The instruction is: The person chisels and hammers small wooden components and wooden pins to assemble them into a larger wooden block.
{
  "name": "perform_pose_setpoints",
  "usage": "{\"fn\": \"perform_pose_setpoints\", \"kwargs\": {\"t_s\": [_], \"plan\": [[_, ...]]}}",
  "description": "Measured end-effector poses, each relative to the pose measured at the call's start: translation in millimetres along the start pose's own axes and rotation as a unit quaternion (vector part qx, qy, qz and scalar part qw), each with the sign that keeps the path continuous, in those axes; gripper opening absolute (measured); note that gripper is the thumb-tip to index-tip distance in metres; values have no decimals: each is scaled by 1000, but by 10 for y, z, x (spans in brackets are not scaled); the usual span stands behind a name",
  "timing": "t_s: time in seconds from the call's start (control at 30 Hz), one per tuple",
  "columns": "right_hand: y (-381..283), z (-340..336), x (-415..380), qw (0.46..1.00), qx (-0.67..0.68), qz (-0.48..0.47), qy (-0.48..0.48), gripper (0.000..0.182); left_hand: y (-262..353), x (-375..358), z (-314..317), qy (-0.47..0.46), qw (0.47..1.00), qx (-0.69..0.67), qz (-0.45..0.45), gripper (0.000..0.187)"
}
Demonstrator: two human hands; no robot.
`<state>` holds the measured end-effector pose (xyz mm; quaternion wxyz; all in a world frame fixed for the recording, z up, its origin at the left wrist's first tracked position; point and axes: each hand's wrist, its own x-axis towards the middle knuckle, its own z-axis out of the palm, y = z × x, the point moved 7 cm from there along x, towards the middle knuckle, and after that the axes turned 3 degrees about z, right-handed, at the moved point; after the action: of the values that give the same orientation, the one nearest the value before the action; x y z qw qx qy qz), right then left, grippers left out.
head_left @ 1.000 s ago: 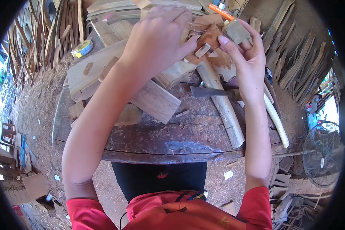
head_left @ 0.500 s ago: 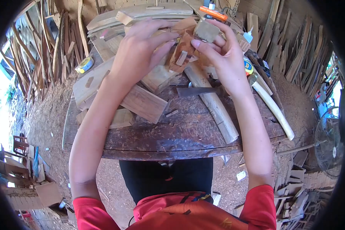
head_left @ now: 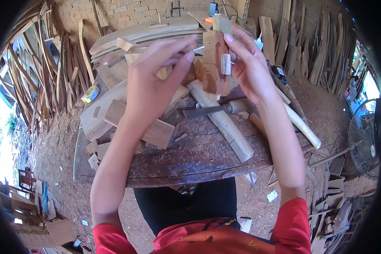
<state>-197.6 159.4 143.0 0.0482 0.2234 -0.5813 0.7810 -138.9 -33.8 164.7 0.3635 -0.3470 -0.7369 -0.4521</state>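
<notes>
My right hand [head_left: 252,63] grips a two-toned wooden block [head_left: 212,63], pale on one face and reddish brown on the other. A short wooden peg [head_left: 225,64] sticks out of the brown face. At its upper end is a smaller squarish wood piece [head_left: 222,24], under my right thumb. Left of the block, my left hand [head_left: 156,72] is pinched, thumb against forefinger, with a thin pale sliver [head_left: 199,48] showing at the fingertips. I cannot make out what it is. Below the hands, a chisel-like blade [head_left: 203,112] with a wooden handle lies across a round wooden stick [head_left: 224,122].
Wood offcuts [head_left: 156,133] lie on the worn dark table [head_left: 190,163]. A tape roll [head_left: 90,94] sits at its left edge, and a pale curved stick [head_left: 302,126] lies at the right. Long boards [head_left: 67,63] lean along the wall. A fan [head_left: 364,144] stands at right.
The block has turned more upright in my right hand, showing its pale face. My left fingers have closed to a pinch with a thin sliver. The view has shifted slightly.
</notes>
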Motion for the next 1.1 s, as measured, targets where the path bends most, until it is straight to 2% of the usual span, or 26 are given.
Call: {"fn": "perform_pose_setpoints", "kwargs": {"t_s": [0.03, 0.33, 0.43, 0.63, 1.1], "plan": [[14, -12, 16, 1000, -7, 8, -17, 61, -7, -31, 15, -13, 1000, 0, -16, 34], [229, -116, -202, 999, -24, 14, 44, 59, -243, -341, 145, -34, 991, -94, -89, 43], [250, -190, -263, 996, -48, 48, 57, 57, -238, -368, 187, -23, 986, -143, -84, 41], [226, -167, -293, 995, -74, 51, 37, 48, -218, -404, 200, -44, 991, -103, -71, 40], [224, -134, -324, 993, -93, 61, 46, 50, -126, -374, 206, -47, 998, -44, -8, 36]]}}
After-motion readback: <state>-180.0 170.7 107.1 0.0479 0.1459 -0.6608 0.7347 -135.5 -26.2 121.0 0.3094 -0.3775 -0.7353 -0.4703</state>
